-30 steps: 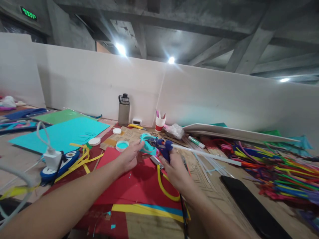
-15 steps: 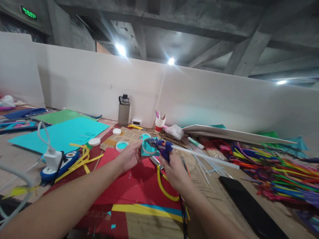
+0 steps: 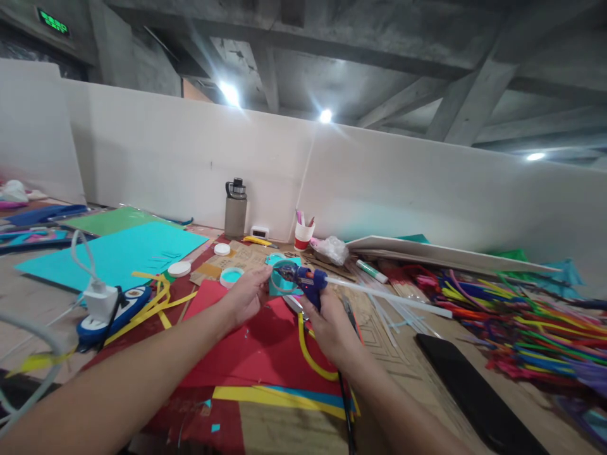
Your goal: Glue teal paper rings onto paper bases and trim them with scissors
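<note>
My left hand (image 3: 249, 294) is closed on the edge of a small round container (image 3: 283, 285) with turquoise inside, held above the red paper (image 3: 237, 354). My right hand (image 3: 332, 316) is wrapped round the handle of a blue glue gun (image 3: 310, 283). A long clear glue stick (image 3: 393, 296) sticks out of the gun's back to the right. The gun's nozzle points left, at the container's opening; whether it touches the inside cannot be made out. Under my hands lie yellow-handled scissors (image 3: 307, 354), partly hidden.
A second container (image 3: 231, 277) and white lids (image 3: 179, 269) lie left of my hands. Behind stand a bottle (image 3: 236, 215) and a pen cup (image 3: 303, 236). To the right are a black phone (image 3: 474, 392) and pipe cleaners (image 3: 535, 328); at left, a power strip (image 3: 114, 316).
The glue gun and my right hand have shifted very slightly left. The round container has tilted a little, and both hands keep their hold.
</note>
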Tool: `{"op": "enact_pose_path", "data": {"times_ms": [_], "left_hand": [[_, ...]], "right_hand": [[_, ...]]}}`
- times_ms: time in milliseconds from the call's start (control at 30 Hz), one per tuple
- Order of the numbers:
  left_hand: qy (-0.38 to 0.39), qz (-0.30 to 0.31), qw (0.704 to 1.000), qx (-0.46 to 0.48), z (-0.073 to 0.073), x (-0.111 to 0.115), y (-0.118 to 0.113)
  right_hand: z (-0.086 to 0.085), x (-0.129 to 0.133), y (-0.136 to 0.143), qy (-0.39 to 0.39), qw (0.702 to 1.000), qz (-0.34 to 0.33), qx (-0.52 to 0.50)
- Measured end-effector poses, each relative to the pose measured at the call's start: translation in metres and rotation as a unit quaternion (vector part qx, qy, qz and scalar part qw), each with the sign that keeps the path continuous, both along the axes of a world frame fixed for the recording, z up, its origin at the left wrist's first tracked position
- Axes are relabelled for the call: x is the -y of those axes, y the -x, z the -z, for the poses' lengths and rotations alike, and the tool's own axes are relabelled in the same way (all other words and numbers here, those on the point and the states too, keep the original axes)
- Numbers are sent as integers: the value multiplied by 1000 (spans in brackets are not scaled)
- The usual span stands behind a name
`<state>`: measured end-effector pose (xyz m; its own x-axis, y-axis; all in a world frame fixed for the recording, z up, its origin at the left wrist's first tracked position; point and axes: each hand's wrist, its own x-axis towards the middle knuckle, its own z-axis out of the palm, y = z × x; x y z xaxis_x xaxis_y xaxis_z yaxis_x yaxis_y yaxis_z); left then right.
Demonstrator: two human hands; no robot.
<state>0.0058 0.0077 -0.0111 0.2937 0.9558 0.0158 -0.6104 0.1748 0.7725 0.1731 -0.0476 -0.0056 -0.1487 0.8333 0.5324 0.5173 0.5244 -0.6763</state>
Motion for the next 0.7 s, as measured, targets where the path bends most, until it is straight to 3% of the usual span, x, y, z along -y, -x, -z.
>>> {"op": "enact_pose_path", "data": {"times_ms": [433, 700], "left_hand": [[-14, -35, 998, 45, -2, 1, -3], [-35, 9, 999, 13, 0, 1, 0]], "right_hand": [[0, -2, -3, -7, 994, 104, 23], [1, -1, -1, -6, 999, 40, -4]]}}
